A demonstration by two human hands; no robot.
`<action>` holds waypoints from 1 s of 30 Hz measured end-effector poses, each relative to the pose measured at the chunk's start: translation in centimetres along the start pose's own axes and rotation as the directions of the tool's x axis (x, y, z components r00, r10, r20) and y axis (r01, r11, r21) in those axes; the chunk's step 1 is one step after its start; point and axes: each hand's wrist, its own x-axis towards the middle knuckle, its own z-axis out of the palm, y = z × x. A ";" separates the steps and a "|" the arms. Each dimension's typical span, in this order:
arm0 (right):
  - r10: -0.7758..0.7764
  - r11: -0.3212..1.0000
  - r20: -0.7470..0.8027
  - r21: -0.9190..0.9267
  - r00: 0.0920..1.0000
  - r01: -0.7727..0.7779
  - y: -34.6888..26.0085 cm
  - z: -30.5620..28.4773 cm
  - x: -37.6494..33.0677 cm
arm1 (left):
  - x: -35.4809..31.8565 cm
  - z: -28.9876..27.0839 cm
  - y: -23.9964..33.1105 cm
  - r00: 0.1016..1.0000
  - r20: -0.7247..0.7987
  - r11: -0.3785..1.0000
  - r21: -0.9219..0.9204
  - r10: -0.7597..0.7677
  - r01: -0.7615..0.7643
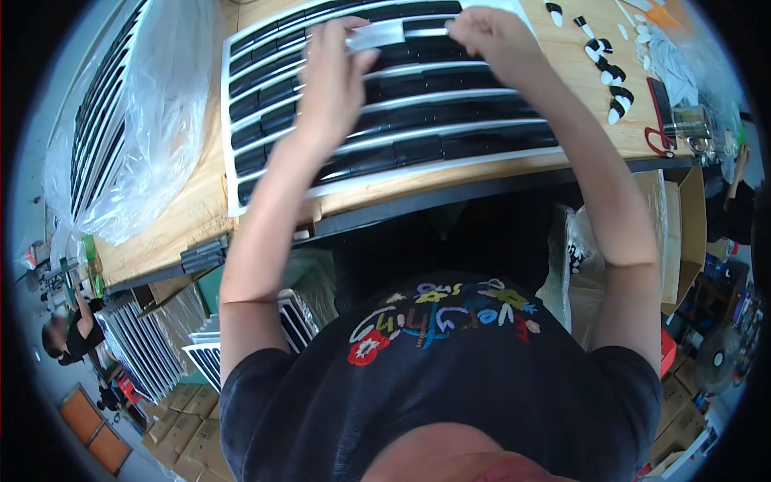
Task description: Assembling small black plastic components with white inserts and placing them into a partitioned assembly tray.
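Peeling looks underway: left hand (331,76) and right hand (490,34) each pinch an end of a thin translucent white film strip (377,35) over the black slatted chrome-trimmed car grille (385,120) on the wooden table (185,217), needing a steady pull.

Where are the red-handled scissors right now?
In the head view the red-handled scissors lie at the right end of the wooden table, right of the black-and-silver grille, beside the small black-and-white clips.
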 end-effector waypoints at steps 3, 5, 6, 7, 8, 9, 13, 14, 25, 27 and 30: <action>0.140 0.982 -0.020 -0.126 0.990 -0.141 5.5 -1.1 4.1 | 2.7 -0.9 -4.7 0.989 0.136 0.948 0.305 0.057 -0.096; 0.162 0.936 0.010 -0.319 0.987 -0.150 9.6 -1.1 4.9 | 3.6 -0.8 -6.6 0.959 0.272 0.898 0.398 0.078 -0.186; 0.210 0.923 -0.001 -0.331 0.978 -0.198 8.4 -0.8 4.9 | 3.2 -1.3 -7.6 0.943 0.327 0.878 0.433 0.056 -0.202; 0.262 0.903 -0.018 -0.347 0.965 -0.252 6.9 -1.0 4.4 | 2.9 -1.6 -7.9 0.941 0.330 0.863 0.450 0.076 -0.228; 0.148 0.894 -0.106 -0.411 0.983 -0.179 6.9 -1.7 4.3 | 2.8 -1.9 -8.2 0.939 0.339 0.875 0.437 0.054 -0.209; 0.153 0.888 -0.113 -0.420 0.982 -0.187 7.3 -3.4 4.0 | 2.9 -2.0 -7.9 0.936 0.351 0.887 0.420 0.039 -0.194; 0.079 0.850 -0.512 -0.413 0.855 -0.326 12.3 -9.2 3.2 | 3.8 -1.8 -6.7 0.963 0.271 0.915 0.388 0.004 -0.112; 0.079 0.850 -0.516 -0.413 0.853 -0.328 14.3 -10.0 3.2 | 3.9 -1.7 -6.0 0.973 0.222 0.909 0.389 0.066 -0.150; 0.172 0.976 -0.245 -0.091 0.954 -0.199 7.5 -8.5 -1.8 | -2.7 0.9 5.2 0.885 0.332 0.381 -0.811 -0.327 0.445; 0.159 0.953 -0.115 0.278 0.981 -0.122 0.8 -5.8 -5.0 | -3.4 1.8 6.3 0.894 0.309 0.284 -0.870 -0.325 0.403; 0.128 0.913 -0.088 0.399 0.988 -0.083 -5.4 -3.1 -8.1 | -3.9 2.5 7.3 0.925 0.242 0.286 -0.901 -0.292 0.326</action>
